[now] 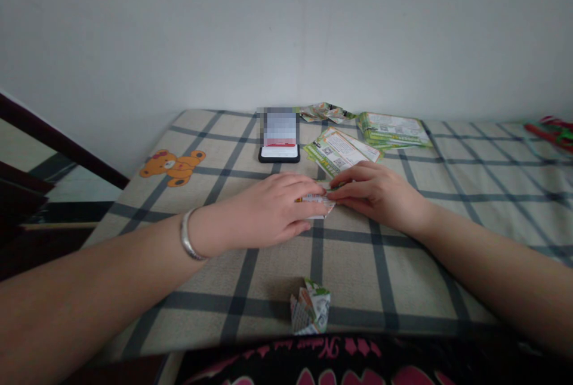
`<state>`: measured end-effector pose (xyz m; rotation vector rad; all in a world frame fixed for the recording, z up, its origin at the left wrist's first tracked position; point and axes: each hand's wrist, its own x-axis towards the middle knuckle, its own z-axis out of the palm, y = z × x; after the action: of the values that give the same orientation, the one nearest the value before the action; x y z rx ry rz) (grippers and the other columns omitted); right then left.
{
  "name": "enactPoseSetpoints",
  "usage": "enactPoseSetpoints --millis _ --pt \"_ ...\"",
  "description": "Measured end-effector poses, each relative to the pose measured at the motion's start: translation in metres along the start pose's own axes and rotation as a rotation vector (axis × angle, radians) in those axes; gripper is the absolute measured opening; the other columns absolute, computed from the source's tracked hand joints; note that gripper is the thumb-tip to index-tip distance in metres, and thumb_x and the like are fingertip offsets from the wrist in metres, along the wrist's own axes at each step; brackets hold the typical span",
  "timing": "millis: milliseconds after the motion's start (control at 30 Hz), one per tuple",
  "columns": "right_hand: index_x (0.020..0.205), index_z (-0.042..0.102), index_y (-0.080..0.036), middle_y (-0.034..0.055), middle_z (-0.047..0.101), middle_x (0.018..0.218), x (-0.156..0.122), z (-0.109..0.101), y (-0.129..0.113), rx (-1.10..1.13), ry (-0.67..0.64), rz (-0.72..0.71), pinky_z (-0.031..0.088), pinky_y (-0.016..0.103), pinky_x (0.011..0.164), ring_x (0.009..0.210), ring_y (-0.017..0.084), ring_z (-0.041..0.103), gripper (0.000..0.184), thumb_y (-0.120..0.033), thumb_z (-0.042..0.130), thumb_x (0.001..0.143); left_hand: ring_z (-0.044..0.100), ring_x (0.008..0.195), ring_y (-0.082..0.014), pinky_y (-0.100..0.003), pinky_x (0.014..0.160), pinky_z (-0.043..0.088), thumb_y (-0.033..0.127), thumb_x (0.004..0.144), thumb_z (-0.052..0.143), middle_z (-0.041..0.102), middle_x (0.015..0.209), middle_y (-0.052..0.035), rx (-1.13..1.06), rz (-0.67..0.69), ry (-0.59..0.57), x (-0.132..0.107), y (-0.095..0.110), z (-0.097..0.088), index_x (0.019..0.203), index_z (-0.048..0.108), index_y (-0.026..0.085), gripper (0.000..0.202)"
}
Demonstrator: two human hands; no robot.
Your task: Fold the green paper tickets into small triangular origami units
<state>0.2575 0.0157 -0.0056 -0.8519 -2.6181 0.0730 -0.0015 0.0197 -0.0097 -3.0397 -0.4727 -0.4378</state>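
A small folded piece of printed paper lies on the tablecloth between my two hands, and the fingers partly cover it. My left hand, with a silver bangle at the wrist, rests over its left side with fingers stretched out flat. At the paper's right edge my right hand has its thumb and fingers closed on it. Just beyond the hands, loose printed leaflets lie fanned out. Close to my body stands a folded paper piece made of similar print.
A phone with a lit screen lies near the wall. Beside it are folded paper pieces and a stack of leaflets. A bear picture is at left; a red and green item sits far right on the checked tablecloth.
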Motion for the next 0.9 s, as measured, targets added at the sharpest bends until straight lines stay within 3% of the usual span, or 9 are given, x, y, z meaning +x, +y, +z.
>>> enactPoseSetpoints --millis 333,700,900 --pt "0.101 0.073 -0.022 0.0061 0.070 0.107 0.001 -0.002 -0.004 -0.031 0.020 -0.025 0.046 0.033 0.083 0.095 0.018 0.061 0.020 -0.028 0.055 0.093 0.047 0.126 -0.0271 -0.049 0.106 0.039 0.026 0.090 0.053 0.053 0.133 -0.0124 0.021 0.003 -0.025 -0.002 0.000 -0.003 0.126 0.056 0.023 0.036" --pt "0.104 0.069 -0.023 0.0005 0.071 0.103 0.000 -0.007 -0.018 -0.190 -0.032 -0.212 0.043 0.033 0.080 0.095 0.020 0.057 0.020 -0.026 0.051 0.095 0.049 0.121 -0.0263 -0.048 0.106 0.038 0.025 0.089 0.053 0.054 0.128 -0.0115 0.050 0.005 -0.022 0.000 0.004 -0.006 0.119 0.059 0.024 0.031" --pt "0.090 0.069 -0.021 0.0009 0.071 0.102 0.003 -0.008 -0.024 -0.322 -0.078 -0.265 0.038 0.034 0.073 0.086 0.018 0.056 0.025 -0.026 0.047 0.098 0.048 0.122 -0.0269 -0.048 0.108 0.036 0.026 0.090 0.051 0.053 0.127 -0.0109 0.095 0.003 -0.054 0.003 0.005 -0.006 0.118 0.058 0.024 0.030"
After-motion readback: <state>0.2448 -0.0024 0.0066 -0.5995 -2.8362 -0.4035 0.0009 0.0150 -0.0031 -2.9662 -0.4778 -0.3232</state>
